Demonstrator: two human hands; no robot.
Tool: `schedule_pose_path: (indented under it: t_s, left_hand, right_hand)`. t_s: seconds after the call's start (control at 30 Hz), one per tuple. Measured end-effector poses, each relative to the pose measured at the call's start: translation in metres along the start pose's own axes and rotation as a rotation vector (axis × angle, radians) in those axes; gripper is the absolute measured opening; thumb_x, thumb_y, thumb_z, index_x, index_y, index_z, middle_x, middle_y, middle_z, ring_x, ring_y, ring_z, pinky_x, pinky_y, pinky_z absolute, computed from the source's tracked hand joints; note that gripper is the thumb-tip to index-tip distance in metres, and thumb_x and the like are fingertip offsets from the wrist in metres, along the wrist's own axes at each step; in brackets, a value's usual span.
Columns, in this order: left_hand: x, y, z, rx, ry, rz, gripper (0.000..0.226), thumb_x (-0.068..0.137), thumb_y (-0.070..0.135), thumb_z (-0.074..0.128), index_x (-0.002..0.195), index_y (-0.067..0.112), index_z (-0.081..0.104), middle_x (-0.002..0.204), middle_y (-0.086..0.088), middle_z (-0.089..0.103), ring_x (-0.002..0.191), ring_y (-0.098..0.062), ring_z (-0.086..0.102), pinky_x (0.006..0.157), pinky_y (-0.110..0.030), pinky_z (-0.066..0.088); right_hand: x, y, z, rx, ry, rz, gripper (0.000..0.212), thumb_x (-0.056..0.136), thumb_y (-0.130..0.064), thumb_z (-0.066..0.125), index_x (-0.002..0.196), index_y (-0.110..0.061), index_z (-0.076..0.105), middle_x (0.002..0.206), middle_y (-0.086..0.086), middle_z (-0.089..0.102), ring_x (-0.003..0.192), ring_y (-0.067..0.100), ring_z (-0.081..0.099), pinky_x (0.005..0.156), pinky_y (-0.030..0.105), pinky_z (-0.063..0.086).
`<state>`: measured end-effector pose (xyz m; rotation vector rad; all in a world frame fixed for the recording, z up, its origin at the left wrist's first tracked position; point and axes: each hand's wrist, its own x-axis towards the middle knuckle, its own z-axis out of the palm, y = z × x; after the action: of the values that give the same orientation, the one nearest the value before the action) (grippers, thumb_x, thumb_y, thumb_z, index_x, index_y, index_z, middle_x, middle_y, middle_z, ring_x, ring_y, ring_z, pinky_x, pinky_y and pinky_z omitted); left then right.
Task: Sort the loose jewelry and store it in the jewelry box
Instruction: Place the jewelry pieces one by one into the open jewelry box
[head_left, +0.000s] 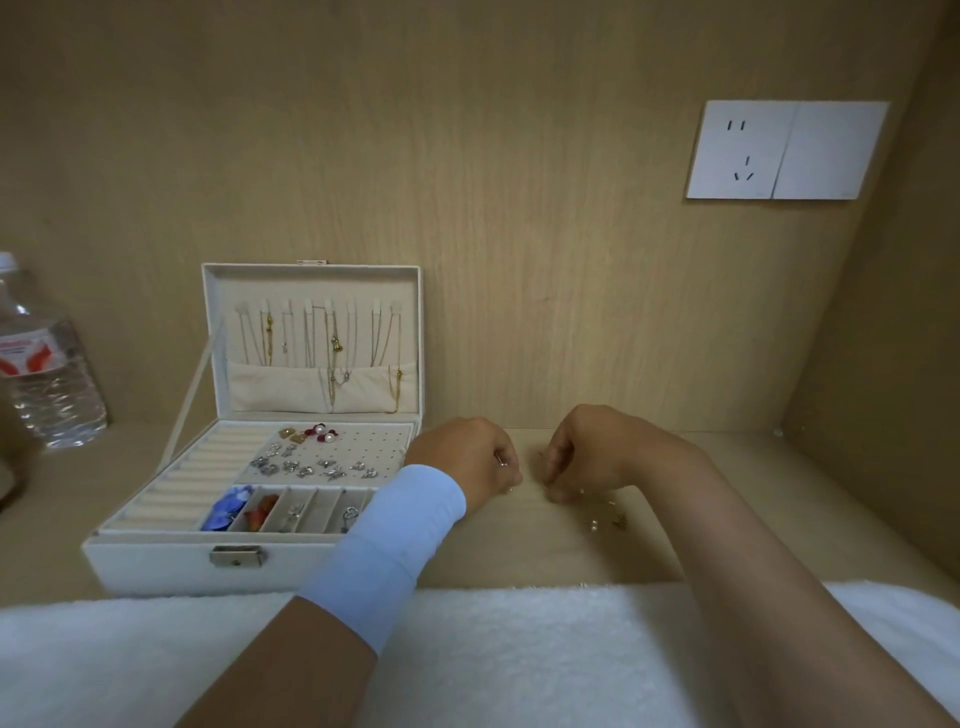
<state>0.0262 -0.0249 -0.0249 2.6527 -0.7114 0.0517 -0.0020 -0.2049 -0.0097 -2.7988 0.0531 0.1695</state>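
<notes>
One open jewelry box (156, 567) on the worktop (519, 553). Two hands beside it: left hand (462, 460) pinches one small silver piece (502, 461); right hand (592, 452) curls over loose jewelry (602, 519), grip unclear.

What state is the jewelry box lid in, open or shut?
Open: the lid stands upright behind the jewelry box, necklaces hanging inside it, tray compartments exposed.

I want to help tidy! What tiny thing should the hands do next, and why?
Probably the left hand should carry the small silver piece seemingly pinched at its fingertips over to the open white jewelry box, likely its perforated cream earring panel, where similar silver pieces already sit. The right hand is curled over the loose gold and silver bits on the wooden shelf.
</notes>
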Motion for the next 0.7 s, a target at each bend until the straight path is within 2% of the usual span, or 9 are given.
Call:
schedule_pose_path:
  t_s: [0.17,0.27,0.33,0.4,0.43,0.5,0.57,0.63,0.7]
  left_hand:
    - [-0.001,-0.003,-0.004,-0.081,0.003,-0.016,0.012,0.085,0.036,0.069,0.095,0.031,0.073,0.086,0.016,0.06,0.091,-0.011,0.061,0.082,-0.027,0.049]
    - [-0.001,-0.005,-0.006,-0.13,-0.005,-0.027,0.014,0.085,0.035,0.069,0.099,0.034,0.069,0.087,0.015,0.06,0.091,-0.011,0.061,0.083,-0.028,0.049]
    - [-0.001,-0.009,-0.008,-0.145,0.011,-0.031,0.017,0.085,0.036,0.069,0.102,0.035,0.067,0.088,0.015,0.059,0.09,-0.011,0.061,0.083,-0.029,0.05]
    - [0.0,-0.014,-0.012,-0.156,0.066,-0.033,0.017,0.087,0.036,0.067,0.104,0.036,0.067,0.092,0.014,0.059,0.09,-0.011,0.06,0.082,-0.028,0.048]
    - [-0.001,-0.016,-0.015,-0.175,0.095,-0.036,0.017,0.087,0.035,0.067,0.105,0.036,0.067,0.093,0.013,0.059,0.091,-0.01,0.059,0.081,-0.027,0.047]
    - [-0.002,-0.02,-0.019,-0.233,0.116,-0.046,0.016,0.087,0.034,0.067,0.103,0.035,0.069,0.095,0.013,0.06,0.093,-0.009,0.059,0.083,-0.027,0.047]
    - [-0.003,-0.023,-0.023,-0.265,0.115,-0.048,0.013,0.086,0.032,0.068,0.098,0.034,0.072,0.092,0.013,0.062,0.092,-0.01,0.06,0.086,-0.03,0.049]
    - [-0.005,-0.026,-0.03,-0.304,0.134,-0.045,0.013,0.084,0.031,0.069,0.097,0.032,0.073,0.087,0.012,0.063,0.09,-0.01,0.061,0.087,-0.033,0.051]
    - [-0.007,-0.03,-0.039,-0.368,0.166,-0.035,0.015,0.083,0.03,0.071,0.099,0.03,0.072,0.086,0.01,0.064,0.088,-0.01,0.062,0.086,-0.032,0.051]
  right_hand:
    - [0.003,-0.003,0.007,-0.091,0.006,-0.017,0.009,0.072,-0.029,0.08,0.078,-0.035,0.078,0.084,-0.019,0.073,0.085,0.006,0.068,0.08,0.03,0.058]
    - [0.004,-0.008,0.007,0.098,0.044,-0.087,0.006,0.08,-0.03,0.073,0.079,-0.029,0.079,0.081,-0.012,0.075,0.079,0.006,0.069,0.081,0.035,0.06]
    - [0.004,-0.014,0.006,0.264,0.093,-0.144,0.014,0.085,-0.022,0.072,0.075,-0.028,0.078,0.079,-0.006,0.075,0.071,0.012,0.067,0.075,0.037,0.059]
    - [0.006,-0.017,0.007,0.327,0.135,-0.178,0.023,0.088,-0.013,0.068,0.073,-0.028,0.077,0.086,0.0,0.077,0.072,0.021,0.069,0.072,0.039,0.059]
    - [0.007,-0.019,0.009,0.346,0.148,-0.182,0.024,0.088,-0.01,0.068,0.074,-0.027,0.076,0.09,0.004,0.077,0.069,0.018,0.068,0.068,0.037,0.059]
    - [0.008,-0.024,0.015,0.438,0.175,-0.18,0.022,0.09,-0.007,0.068,0.078,-0.023,0.077,0.091,0.008,0.077,0.049,0.004,0.057,0.052,0.028,0.051]
    - [0.008,-0.03,0.018,0.539,0.205,-0.184,0.014,0.091,-0.006,0.067,0.086,-0.014,0.078,0.085,0.005,0.074,0.041,-0.004,0.049,0.047,0.022,0.043]
    - [0.007,-0.037,0.018,0.605,0.241,-0.2,0.01,0.092,-0.006,0.067,0.093,-0.008,0.077,0.078,0.001,0.071,0.042,-0.004,0.049,0.049,0.016,0.04]
    - [0.004,-0.047,0.017,0.711,0.267,-0.217,0.008,0.092,-0.009,0.068,0.095,-0.009,0.076,0.078,0.003,0.072,0.047,0.005,0.049,0.05,0.023,0.04]
